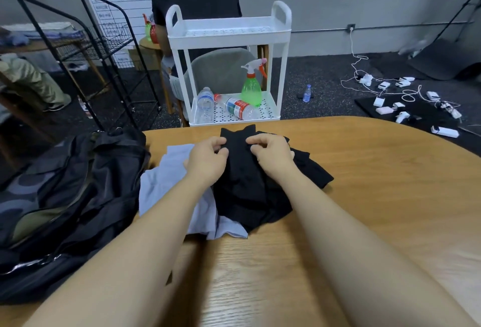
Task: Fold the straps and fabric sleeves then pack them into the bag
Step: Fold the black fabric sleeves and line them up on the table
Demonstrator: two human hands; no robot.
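Note:
A heap of black fabric sleeves (250,186) lies in the middle of the wooden table (364,196), partly on top of pale lilac fabric sleeves (161,183). My left hand (208,157) and my right hand (270,154) both pinch the upper part of one black sleeve, a hand's width apart, with its far end lying flat beyond my fingers. The black bag (78,196) sits unzipped at the table's left edge, with olive lining showing inside. No straps can be told apart from the fabric.
A white plastic trolley (229,34) with bottles and a green spray bottle (251,87) stands just beyond the table. A person sits on a grey chair behind it. A black wire rack stands at the left. Chargers and cables litter the floor at the right.

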